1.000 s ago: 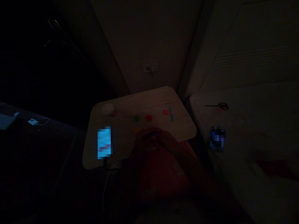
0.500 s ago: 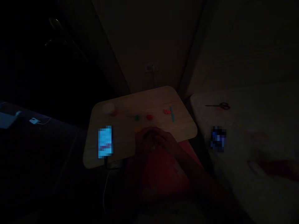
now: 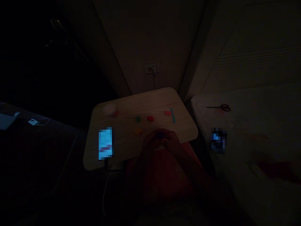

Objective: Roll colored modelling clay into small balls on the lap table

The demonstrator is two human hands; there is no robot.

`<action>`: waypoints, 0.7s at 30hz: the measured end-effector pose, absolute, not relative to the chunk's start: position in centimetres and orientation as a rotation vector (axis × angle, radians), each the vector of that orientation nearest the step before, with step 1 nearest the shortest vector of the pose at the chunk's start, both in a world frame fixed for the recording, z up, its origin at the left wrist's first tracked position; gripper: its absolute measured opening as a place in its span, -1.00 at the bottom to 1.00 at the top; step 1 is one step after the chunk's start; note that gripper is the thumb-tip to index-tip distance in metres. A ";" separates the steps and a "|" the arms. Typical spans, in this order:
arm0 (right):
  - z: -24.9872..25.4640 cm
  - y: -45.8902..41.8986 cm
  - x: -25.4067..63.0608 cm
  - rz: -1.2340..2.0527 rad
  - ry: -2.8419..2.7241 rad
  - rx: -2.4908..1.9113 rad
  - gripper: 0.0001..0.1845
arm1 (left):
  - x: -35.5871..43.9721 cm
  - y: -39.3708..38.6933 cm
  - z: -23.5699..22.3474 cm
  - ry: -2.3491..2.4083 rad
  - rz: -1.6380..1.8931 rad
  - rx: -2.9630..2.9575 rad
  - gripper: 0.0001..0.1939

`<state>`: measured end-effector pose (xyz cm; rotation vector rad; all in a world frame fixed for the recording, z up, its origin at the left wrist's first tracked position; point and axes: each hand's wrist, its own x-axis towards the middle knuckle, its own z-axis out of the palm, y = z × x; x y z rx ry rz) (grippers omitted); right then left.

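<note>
In dim light, my left hand (image 3: 150, 140) and my right hand (image 3: 172, 142) meet at the near edge of a small wooden table (image 3: 131, 102). Their fingers are curled around a dark purplish lump (image 3: 160, 135), perhaps modelling clay; its exact shape is lost in shadow. Just beyond my left hand lies an orange lump (image 3: 138, 131). Farther back are a green lump (image 3: 138, 119) and a red lump (image 3: 150, 118). To the right, a pinkish-red bumpy piece (image 3: 167, 113) sits beside a light-blue plastic tool (image 3: 173, 115), which looks like a knife.
A pale-lidded tub (image 3: 109, 110) stands at the table's back left, with a lit, blurred-out screen (image 3: 105, 143) nearer me. On the pale surface to the right lie scissors (image 3: 221, 107) and another blurred-out device (image 3: 218, 140). A wall socket (image 3: 152, 67) holds a plug.
Both hands have shifted slightly to the right, still together. The orange lump now shows more fully, and the dark purplish lump has come into sight between the fingers.
</note>
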<state>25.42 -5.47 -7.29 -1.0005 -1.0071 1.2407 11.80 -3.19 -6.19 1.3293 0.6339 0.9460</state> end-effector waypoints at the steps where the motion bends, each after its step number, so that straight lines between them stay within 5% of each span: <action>1: -7.2 -5.4 25.5 1.224 -0.990 -1.010 -0.48 | 11.8 -3.2 -6.3 0.618 0.943 1.326 -0.41; 12: -8.3 -5.4 26.0 1.424 -0.905 -0.993 -0.45 | 11.8 -3.2 -4.9 0.698 0.992 1.471 -0.45; 15: -7.6 -5.6 26.8 1.182 -1.030 -1.103 -0.55 | 11.4 -3.2 -5.4 0.810 1.056 1.586 -0.49; 18: -6.4 -5.8 27.6 0.898 -1.189 -1.113 -0.45 | 11.2 -3.2 -6.0 0.940 1.122 1.681 -0.53; 21: -5.6 -5.7 28.0 0.876 -1.388 -1.045 -0.62 | 11.2 -3.0 -6.2 0.940 1.099 1.670 -0.52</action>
